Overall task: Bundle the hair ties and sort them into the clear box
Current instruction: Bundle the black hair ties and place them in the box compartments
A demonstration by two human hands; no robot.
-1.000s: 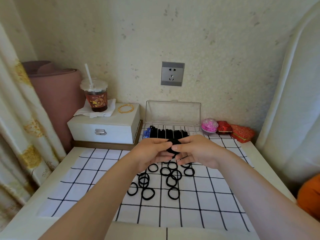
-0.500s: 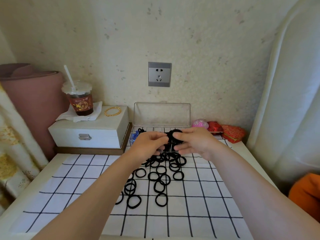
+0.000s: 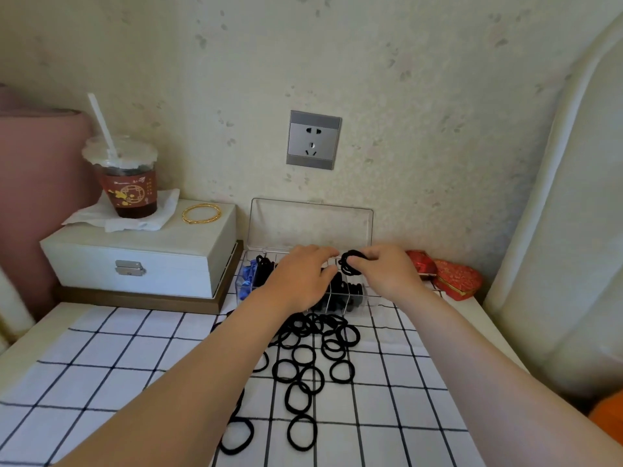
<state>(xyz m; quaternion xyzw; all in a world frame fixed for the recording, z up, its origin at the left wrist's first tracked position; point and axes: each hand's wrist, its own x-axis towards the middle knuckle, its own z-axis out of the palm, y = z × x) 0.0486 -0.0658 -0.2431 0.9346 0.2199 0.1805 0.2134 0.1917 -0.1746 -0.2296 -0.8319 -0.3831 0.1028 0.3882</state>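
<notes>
A bundle of black hair ties [image 3: 350, 262] hangs just above the open clear box [image 3: 367, 299]; my right hand [image 3: 391, 276] pinches it between thumb and fingers. My left hand [image 3: 298, 281] hovers over the box's middle compartments. Its fingers are stretched toward the bundle, and I cannot tell whether the tips touch it. Black bundles fill several compartments, partly hidden by my hands, and blue ties [image 3: 246, 279] fill the leftmost one. The box lid [image 3: 310, 224] stands upright against the wall. Several loose black hair ties [image 3: 303, 362] lie scattered on the checked cloth [image 3: 118, 358] in front of the box.
Left of the clear box stands a white jewellery case [image 3: 135, 261] carrying a lidded drink cup [image 3: 126, 183] with a straw on a napkin, and a gold bangle [image 3: 201, 214]. Red pouches [image 3: 455, 278] lie right of the box. A wall socket [image 3: 313, 139] is above it.
Both hands have moved away from me, from above the loose ties to over the clear box. The bundle, held between both hands before, now sits in my right fingers.
</notes>
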